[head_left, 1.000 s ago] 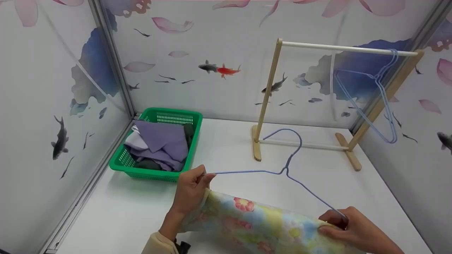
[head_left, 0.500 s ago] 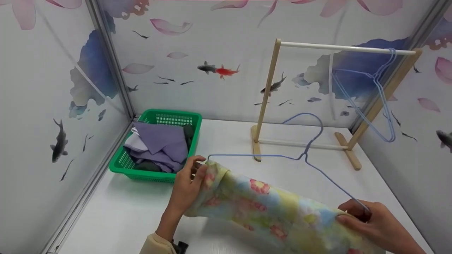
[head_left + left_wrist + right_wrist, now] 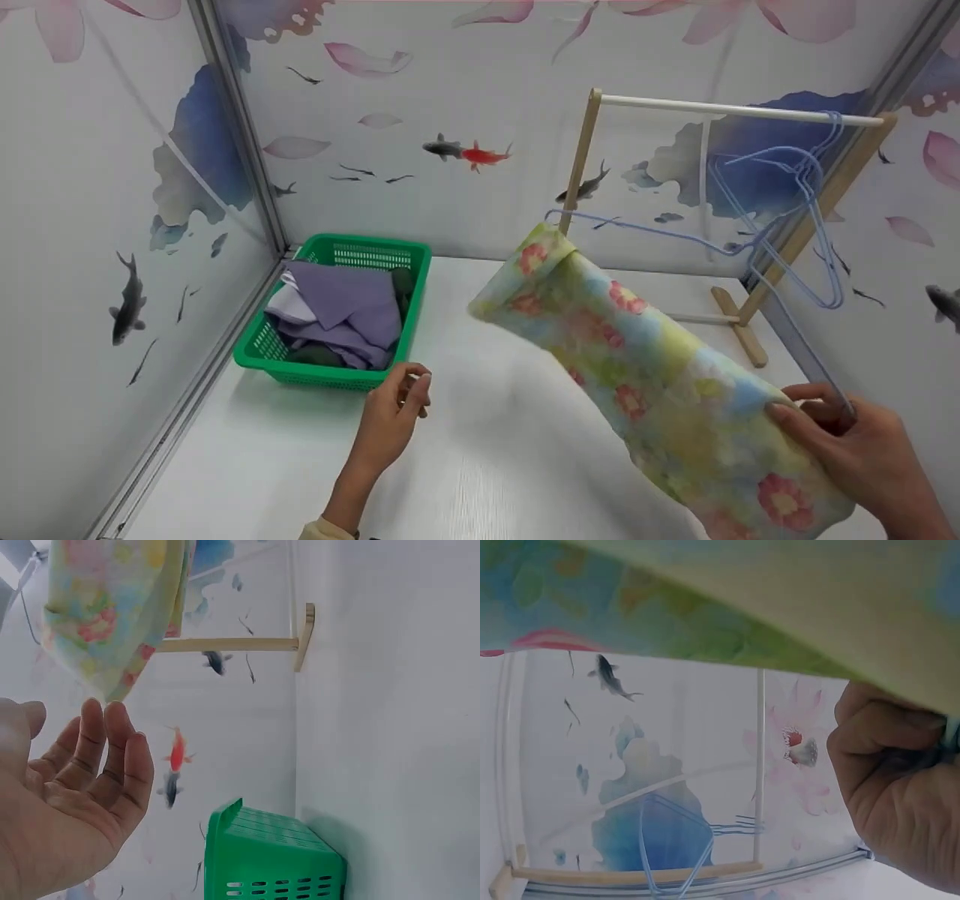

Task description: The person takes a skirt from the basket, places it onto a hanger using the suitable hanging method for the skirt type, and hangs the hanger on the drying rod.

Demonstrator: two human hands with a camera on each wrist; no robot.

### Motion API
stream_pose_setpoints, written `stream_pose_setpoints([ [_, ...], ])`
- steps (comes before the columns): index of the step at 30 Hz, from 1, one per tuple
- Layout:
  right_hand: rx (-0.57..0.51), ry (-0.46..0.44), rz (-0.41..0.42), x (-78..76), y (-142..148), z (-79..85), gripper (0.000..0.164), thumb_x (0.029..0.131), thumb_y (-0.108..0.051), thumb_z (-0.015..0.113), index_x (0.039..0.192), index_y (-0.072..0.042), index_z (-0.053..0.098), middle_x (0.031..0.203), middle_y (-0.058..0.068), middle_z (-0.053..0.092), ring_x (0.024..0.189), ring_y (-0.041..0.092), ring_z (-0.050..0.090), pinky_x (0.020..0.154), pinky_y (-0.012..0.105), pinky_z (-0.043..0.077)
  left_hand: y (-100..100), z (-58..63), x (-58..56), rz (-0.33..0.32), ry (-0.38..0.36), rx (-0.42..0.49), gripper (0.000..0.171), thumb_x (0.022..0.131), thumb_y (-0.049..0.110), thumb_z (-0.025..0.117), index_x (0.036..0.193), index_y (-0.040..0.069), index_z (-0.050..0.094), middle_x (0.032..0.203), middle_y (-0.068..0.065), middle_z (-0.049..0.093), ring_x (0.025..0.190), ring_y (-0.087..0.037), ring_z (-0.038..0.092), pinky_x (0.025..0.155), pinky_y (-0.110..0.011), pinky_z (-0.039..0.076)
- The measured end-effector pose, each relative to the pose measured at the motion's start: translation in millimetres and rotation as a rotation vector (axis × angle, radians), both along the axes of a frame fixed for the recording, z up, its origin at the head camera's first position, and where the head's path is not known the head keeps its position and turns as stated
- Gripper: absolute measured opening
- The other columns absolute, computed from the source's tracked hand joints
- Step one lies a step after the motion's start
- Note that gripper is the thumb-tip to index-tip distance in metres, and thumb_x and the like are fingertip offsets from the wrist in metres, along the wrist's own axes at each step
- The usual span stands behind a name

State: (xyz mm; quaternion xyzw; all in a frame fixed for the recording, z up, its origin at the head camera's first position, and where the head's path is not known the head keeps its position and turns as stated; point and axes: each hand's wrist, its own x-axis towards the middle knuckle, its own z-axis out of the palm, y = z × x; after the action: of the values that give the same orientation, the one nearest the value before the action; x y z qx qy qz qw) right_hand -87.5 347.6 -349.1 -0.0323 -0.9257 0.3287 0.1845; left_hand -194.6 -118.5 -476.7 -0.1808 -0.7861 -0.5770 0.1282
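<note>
My right hand [image 3: 866,442] pinches the lower right end of a blue wire hanger [image 3: 660,231] together with a yellow, blue and pink floral cloth [image 3: 660,360]. The cloth hangs slanted from the hanger, its far corner up at the left tip. In the head view, the hanger's hook overlaps the hangers on the rack. My left hand [image 3: 394,412] holds nothing, its fingers loosely bent near the basket's front corner. In the left wrist view its fingertips [image 3: 116,716] lie just below the cloth's corner. The right wrist view is partly covered by cloth, above the curled right fingers [image 3: 885,724].
A green basket [image 3: 251,352] with purple, white and dark folded cloths [image 3: 345,300] stands on the white table [image 3: 465,465] at the left. At the back right is a wooden rack [image 3: 581,157] with a white rail [image 3: 712,109] and blue hangers [image 3: 825,255]. Printed walls enclose the table.
The right hand has moved right, carrying the hanger and cloth, whose left end has swung up toward the rack. My left hand has let go of the cloth and dropped slightly.
</note>
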Motion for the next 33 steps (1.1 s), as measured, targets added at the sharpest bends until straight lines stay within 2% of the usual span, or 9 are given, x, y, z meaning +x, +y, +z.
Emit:
stream_pose_setpoints([
  [5,-0.016,0.052,-0.067,-18.1,-1,5.7,0.035,0.085,-0.034,0.065,0.102,-0.004,0.061,0.064,0.006,0.065,0.047,0.017,0.059,0.04,0.027,0.046,2,-8.1,1.5,-0.001,-0.041,0.017,0.017,0.096,0.035,0.046,0.104,0.022,0.056,0.075,-0.004,0.058,0.063,-0.016,0.057,0.057,-0.031,0.047],
  [8,-0.053,0.069,-0.069,-33.0,-3,5.8,0.038,0.085,-0.035,0.064,0.104,-0.003,0.059,0.067,0.007,0.065,0.049,0.017,0.061,0.042,0.026,0.047,2,-11.6,2.6,-0.011,-0.034,0.004,0.017,0.096,0.033,0.048,0.102,0.02,0.056,0.075,-0.007,0.058,0.062,-0.017,0.058,0.056,-0.03,0.048],
  [15,-0.15,0.066,-0.081,-67.7,-11,7.1,0.044,0.085,-0.037,0.064,0.109,-0.002,0.056,0.078,0.009,0.067,0.057,0.015,0.063,0.049,0.026,0.05,0,-16.7,5.5,0.012,-0.044,-0.022,0.014,0.094,0.032,0.051,0.099,0.02,0.057,0.074,-0.001,0.057,0.061,-0.014,0.057,0.056,-0.029,0.048],
  [19,-0.172,0.041,-0.099,-83.2,-15,8.5,0.048,0.086,-0.04,0.062,0.112,-0.001,0.054,0.087,0.017,0.065,0.061,0.015,0.064,0.052,0.026,0.051,1,-17.3,6.3,0.02,-0.046,-0.024,0.013,0.094,0.032,0.052,0.099,0.021,0.057,0.074,0.001,0.056,0.061,-0.013,0.057,0.056,-0.029,0.048],
  [23,-0.154,0.029,-0.107,-100.3,-22,9.6,0.047,0.087,-0.041,0.059,0.111,-0.001,0.055,0.093,0.02,0.063,0.062,0.014,0.063,0.053,0.024,0.05,0,-17.4,6.9,0.022,-0.058,-0.03,0.012,0.094,0.032,0.053,0.099,0.022,0.057,0.075,0.001,0.056,0.061,-0.013,0.057,0.057,-0.029,0.048],
  [28,-0.103,0.027,-0.137,-120.8,-30,11.8,0.044,0.087,-0.042,0.058,0.108,-0.004,0.058,0.091,0.019,0.064,0.062,0.014,0.061,0.05,0.025,0.049,-4,-18.5,8.9,0.024,-0.086,-0.052,0.013,0.094,0.032,0.052,0.098,0.021,0.057,0.076,0.0,0.057,0.062,-0.012,0.057,0.057,-0.028,0.048],
  [33,-0.08,0.058,-0.216,-131.8,-28,16.0,0.039,0.085,-0.04,0.058,0.103,-0.005,0.061,0.084,0.016,0.064,0.057,0.014,0.058,0.046,0.026,0.047,-6,-17.5,8.0,0.001,-0.077,-0.056,0.016,0.095,0.031,0.051,0.099,0.017,0.057,0.075,-0.001,0.057,0.061,-0.013,0.057,0.056,-0.029,0.049],
])
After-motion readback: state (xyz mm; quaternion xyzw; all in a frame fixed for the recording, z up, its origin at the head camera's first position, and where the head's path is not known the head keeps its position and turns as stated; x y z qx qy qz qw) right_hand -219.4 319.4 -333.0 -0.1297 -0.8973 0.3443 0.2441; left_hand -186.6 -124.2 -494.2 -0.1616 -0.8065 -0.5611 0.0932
